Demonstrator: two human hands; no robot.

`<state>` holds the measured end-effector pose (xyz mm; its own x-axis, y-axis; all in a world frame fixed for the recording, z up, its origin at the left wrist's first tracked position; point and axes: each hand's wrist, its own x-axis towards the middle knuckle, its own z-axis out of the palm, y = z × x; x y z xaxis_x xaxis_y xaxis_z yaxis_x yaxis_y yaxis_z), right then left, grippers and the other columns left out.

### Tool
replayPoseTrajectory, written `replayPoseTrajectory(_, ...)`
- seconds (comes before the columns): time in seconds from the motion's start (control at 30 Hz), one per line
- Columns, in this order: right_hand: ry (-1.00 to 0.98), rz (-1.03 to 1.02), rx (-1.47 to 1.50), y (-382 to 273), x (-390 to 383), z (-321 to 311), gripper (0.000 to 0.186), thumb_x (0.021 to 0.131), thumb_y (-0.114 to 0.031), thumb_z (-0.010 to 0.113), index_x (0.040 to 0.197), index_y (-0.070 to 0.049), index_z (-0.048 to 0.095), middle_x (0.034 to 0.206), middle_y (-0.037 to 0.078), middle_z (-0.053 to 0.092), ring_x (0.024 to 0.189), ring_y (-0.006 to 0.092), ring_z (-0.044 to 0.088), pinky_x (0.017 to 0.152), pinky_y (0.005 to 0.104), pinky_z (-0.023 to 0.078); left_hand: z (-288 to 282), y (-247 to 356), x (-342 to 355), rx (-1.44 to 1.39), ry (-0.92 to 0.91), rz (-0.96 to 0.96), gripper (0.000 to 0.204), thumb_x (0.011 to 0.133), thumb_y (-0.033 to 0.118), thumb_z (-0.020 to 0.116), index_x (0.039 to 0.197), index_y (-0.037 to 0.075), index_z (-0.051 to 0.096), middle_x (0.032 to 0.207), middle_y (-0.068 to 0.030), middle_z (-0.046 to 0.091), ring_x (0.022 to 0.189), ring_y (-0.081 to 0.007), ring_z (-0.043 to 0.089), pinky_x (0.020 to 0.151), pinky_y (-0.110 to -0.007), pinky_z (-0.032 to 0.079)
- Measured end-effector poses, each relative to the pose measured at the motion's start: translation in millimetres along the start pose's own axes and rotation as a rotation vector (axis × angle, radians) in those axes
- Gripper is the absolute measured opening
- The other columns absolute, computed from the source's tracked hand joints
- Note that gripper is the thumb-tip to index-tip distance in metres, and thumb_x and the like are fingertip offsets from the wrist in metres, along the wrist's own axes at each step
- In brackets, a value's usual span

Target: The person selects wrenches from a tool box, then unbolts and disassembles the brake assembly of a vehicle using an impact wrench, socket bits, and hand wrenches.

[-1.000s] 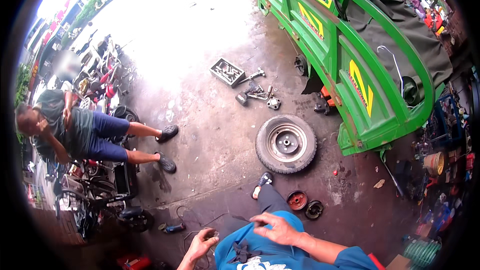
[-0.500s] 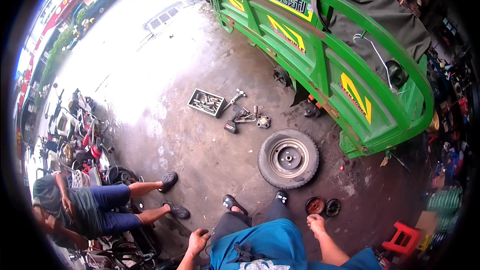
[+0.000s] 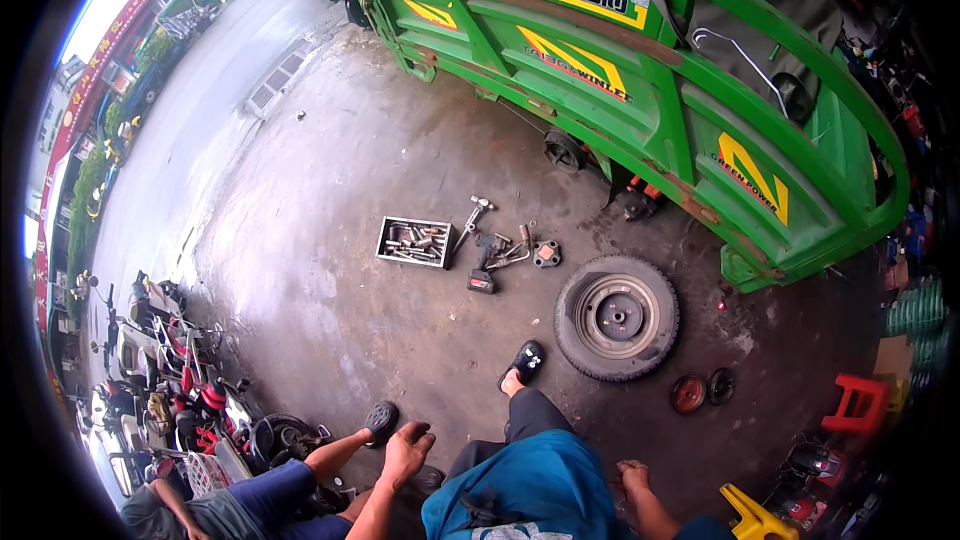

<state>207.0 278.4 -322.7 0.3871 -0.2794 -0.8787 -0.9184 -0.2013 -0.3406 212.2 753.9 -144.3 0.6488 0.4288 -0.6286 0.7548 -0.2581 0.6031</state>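
Note:
My left hand hangs at my left side with nothing visible in it, fingers bent and slightly apart, their tips dark. At my right side my right hand is loosely curled in, with no object showing. Neither hand touches anything. Ahead to the right, a wheel with a tyre lies flat on the floor. Further left lie a cordless impact wrench, a ratchet wrench, a dark metal part with rounded lobes and a grey tray of sockets.
A green cargo tricycle stands at the far right, a hub beneath its side. Two round drum-like parts lie right of me, near a red stool and a yellow stool. Motorbikes and another person are at the left.
My view has shifted, so the wheel and drum-like parts sit further right. My left hand is raised higher; one foot has stepped forward. The other person appears lower in view, closer to me.

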Motion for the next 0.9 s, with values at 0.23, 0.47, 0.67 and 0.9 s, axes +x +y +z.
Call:
replayPoseTrajectory(0.23, -0.071, -0.596, -0.715, -193.2, -33.7, 126.3, 0.028, 0.080, -0.022, 0.066, 0.104, -0.008, 0.063, 0.090, 0.009, 0.064, 0.087, 0.0254, 0.060, 0.082, 0.0353, 0.048, -29.7, -40.6, 69.1, 0.332, -0.054, -0.155, 0.039, 0.079, 0.030, 0.063, 0.107, 0.003, 0.065, 0.102, -0.0185, 0.066, 0.096, -0.0311, 0.064, 0.087, -0.037, 0.048)
replayPoseTrajectory(0.47, -0.658, -0.834, -1.307, -235.8, -85.8, 257.4, 0.036, 0.084, -0.036, 0.058, 0.113, -0.013, 0.060, 0.111, 0.008, 0.057, 0.112, 0.0252, 0.047, 0.094, 0.0417, 0.034, -63.8, -21.5, 129.7, 0.644, -0.396, -0.184, 0.051, 0.079, 0.048, 0.061, 0.108, 0.005, 0.062, 0.102, -0.0192, 0.065, 0.096, -0.0351, 0.062, 0.085, -0.042, 0.048)
replayPoseTrajectory(0.67, -0.726, -0.823, -1.377, -238.7, -100.5, 319.6, 0.025, 0.087, -0.030, 0.053, 0.101, -0.011, 0.062, 0.102, 0.009, 0.062, 0.105, 0.0262, 0.054, 0.089, 0.0421, 0.037, -104.8, -19.7, 193.2, 0.761, -0.449, -0.179, 0.045, 0.081, 0.045, 0.059, 0.110, 0.011, 0.062, 0.102, -0.0180, 0.065, 0.098, -0.0361, 0.061, 0.085, -0.044, 0.048)
replayPoseTrajectory(0.9, -0.725, -0.492, -0.887, -321.5, -159.4, 328.7, 0.036, 0.092, -0.037, 0.047, 0.105, -0.004, 0.056, 0.101, 0.020, 0.063, 0.096, 0.0387, 0.059, 0.081, 0.0453, 0.046, -152.1, -47.7, 239.1, 0.760, -0.589, -0.197, 0.036, 0.084, 0.033, 0.052, 0.111, 0.012, 0.063, 0.104, -0.0226, 0.063, 0.100, -0.0389, 0.059, 0.087, -0.044, 0.047)
